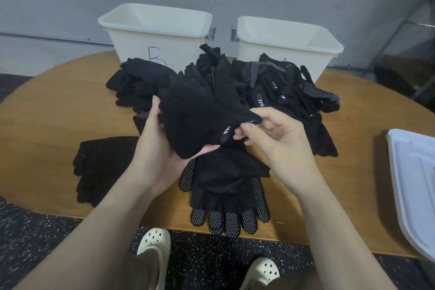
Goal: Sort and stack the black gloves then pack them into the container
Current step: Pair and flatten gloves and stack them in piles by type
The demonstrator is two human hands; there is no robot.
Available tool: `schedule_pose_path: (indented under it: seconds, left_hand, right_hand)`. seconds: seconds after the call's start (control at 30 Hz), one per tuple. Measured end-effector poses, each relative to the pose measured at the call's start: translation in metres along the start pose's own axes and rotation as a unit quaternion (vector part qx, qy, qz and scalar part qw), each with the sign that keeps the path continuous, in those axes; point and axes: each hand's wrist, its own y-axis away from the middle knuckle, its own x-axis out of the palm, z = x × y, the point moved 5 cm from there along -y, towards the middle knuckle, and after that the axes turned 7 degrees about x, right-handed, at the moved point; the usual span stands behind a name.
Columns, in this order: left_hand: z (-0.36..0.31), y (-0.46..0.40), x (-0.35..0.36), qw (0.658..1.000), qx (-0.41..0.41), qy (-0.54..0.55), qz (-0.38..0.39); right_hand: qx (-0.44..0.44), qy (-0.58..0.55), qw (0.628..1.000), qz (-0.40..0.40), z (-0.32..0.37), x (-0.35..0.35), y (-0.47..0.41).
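A plain black glove (pixel 188 113) is held up over the middle of the wooden table (pixel 47 113). My left hand (pixel 155 139) grips it from below and from the left. My right hand (pixel 266 134) pinches its cuff near a small white label. Behind it lies a loose heap of black gloves (pixel 270 82), some with white dots. A stack of dotted gloves (pixel 226 195) lies at the near edge, fingers toward me. Plain black gloves (pixel 103 167) lie flat at the near left. Two cream bins stand at the back: one marked B (pixel 155 28) and another (pixel 289 37) to its right.
A white lid or tray (pixel 414 186) overhangs the table's right edge. Below the near edge the speckled dark floor (pixel 35 238) and my two white clogs show. A grey wall runs behind the bins, with dark metal legs at the far right.
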Motion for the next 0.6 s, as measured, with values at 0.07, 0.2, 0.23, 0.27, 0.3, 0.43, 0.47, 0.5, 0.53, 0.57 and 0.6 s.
schedule_pose_path:
  seconds: [0.07,0.2,0.23,0.27,0.3,0.43,0.47,0.5,0.53,0.57,0.6]
  left_hand:
    - [0.006,-0.006,-0.005,0.999,-0.026,-0.029,0.016]
    - [0.003,-0.002,-0.002,0.991,-0.085,-0.08,0.072]
    - [0.004,-0.002,0.0,0.99,-0.087,-0.083,0.079]
    - [0.006,-0.001,0.004,0.989,-0.087,-0.081,0.092]
    - [0.009,0.0,0.005,0.988,-0.087,-0.083,0.099]
    - [0.01,0.003,0.003,0.976,-0.038,-0.17,0.131]
    - [0.01,0.004,0.003,0.975,-0.028,-0.174,0.138]
    - [0.009,0.004,0.002,0.975,-0.024,-0.171,0.141]
    - [0.009,0.005,0.002,0.976,-0.019,-0.164,0.143]
    - [0.01,0.005,0.002,0.977,-0.011,-0.158,0.141]
    - [0.009,0.004,0.002,0.98,-0.002,-0.15,0.133]
  right_hand:
    - [-0.012,0.003,1.0,0.004,0.003,-0.001,0.001]
    - [-0.025,0.014,0.999,0.022,0.007,-0.001,0.006]
    - [-0.023,0.013,0.999,0.029,0.006,0.0,0.006]
    - [-0.018,0.013,0.999,0.034,0.005,0.001,0.007]
    - [-0.014,0.014,0.999,0.037,0.004,0.001,0.007]
    - [0.0,0.024,0.999,0.047,0.001,0.0,0.007]
    - [0.004,0.014,0.999,0.046,0.002,0.0,0.008]
    - [0.009,0.0,0.999,0.041,0.002,-0.001,0.009]
    - [0.017,-0.01,0.999,0.035,0.001,-0.002,0.009]
    - [0.033,-0.017,0.999,0.029,0.001,-0.002,0.008]
    - [0.055,-0.026,0.998,0.023,0.001,-0.002,0.008]
